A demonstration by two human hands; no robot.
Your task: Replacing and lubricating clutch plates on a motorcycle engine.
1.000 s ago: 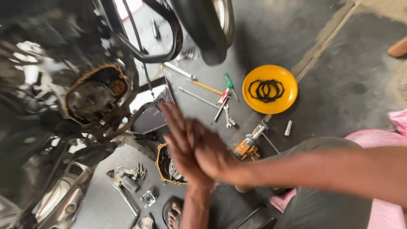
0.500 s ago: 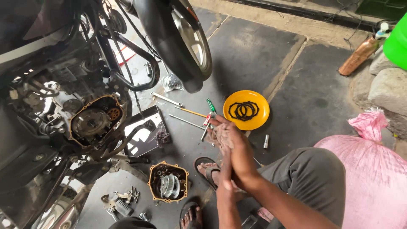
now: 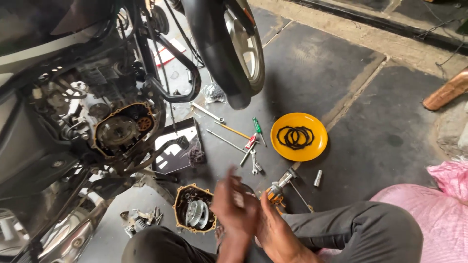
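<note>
A yellow dish (image 3: 312, 152) sits on the dark floor (image 3: 370, 122) to the right of the scattered tools and holds several black rings (image 3: 294, 137) lying overlapped in its middle. Near the bottom centre an engine cover (image 3: 180, 204) with an orange gasket edge lies open side up, with a metal clutch piece (image 3: 196, 213) resting inside it. The left hand (image 3: 235, 203) and the right hand (image 3: 271, 229) are pressed together just right of that cover, fingers straight and blurred; neither has hold of anything that can be made out. Beyond them lie a green-handled screwdriver (image 3: 257, 126), a red-handled tool (image 3: 250, 142), a small spanner (image 3: 255, 163), long thin rods (image 3: 225, 140) and a socket (image 3: 318, 178), with an orange-and-metal tool (image 3: 279, 187) just beyond the right hand. On the left stands the motorcycle engine (image 3: 119, 130) with its side opened, the front wheel (image 3: 234, 48) far behind it, and a pink sack (image 3: 441, 195) at the right edge. Against half a second ago, the hands have dropped nearer and lower in view, away from the screwdrivers, and the dish, rings and cover lie in the same arrangement, though the view has shifted.
</note>
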